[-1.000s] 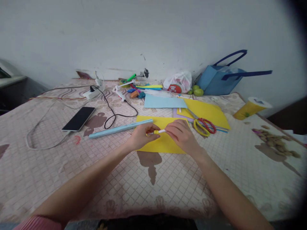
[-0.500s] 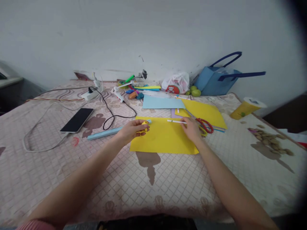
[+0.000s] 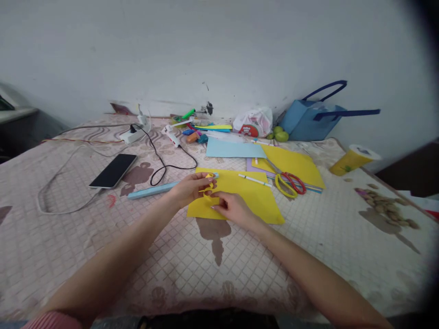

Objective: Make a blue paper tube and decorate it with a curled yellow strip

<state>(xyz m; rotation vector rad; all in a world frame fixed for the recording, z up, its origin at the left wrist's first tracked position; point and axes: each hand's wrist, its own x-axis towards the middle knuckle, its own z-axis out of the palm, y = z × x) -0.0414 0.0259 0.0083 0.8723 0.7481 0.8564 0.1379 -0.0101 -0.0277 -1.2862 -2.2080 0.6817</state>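
My left hand [image 3: 192,188] is closed on a small curled strip of yellow paper [image 3: 208,195] above the yellow sheet [image 3: 247,201]. A small light-blue end [image 3: 216,175] shows just behind its fingers. My right hand [image 3: 233,208] reaches in from the right, thumb and index finger apart, its fingertips right at the strip's lower curl; whether they touch it I cannot tell. On the sheet's upper right part lies a slim white marker [image 3: 254,180]. A light-blue folded paper bar [image 3: 151,191] extends left from behind my left hand.
Scissors [image 3: 290,183] with red and yellow handles lie right of the sheet, by stacked coloured paper [image 3: 291,164]. A phone [image 3: 114,171] on a cable, a glue gun [image 3: 172,137] with a black cord and a power strip [image 3: 132,135] are on the left. A blue bag [image 3: 305,121] stands behind.
My right hand has left the white marker, which now lies on the sheet, and has moved left to the yellow strip. My left hand still holds the strip in nearly the same place.
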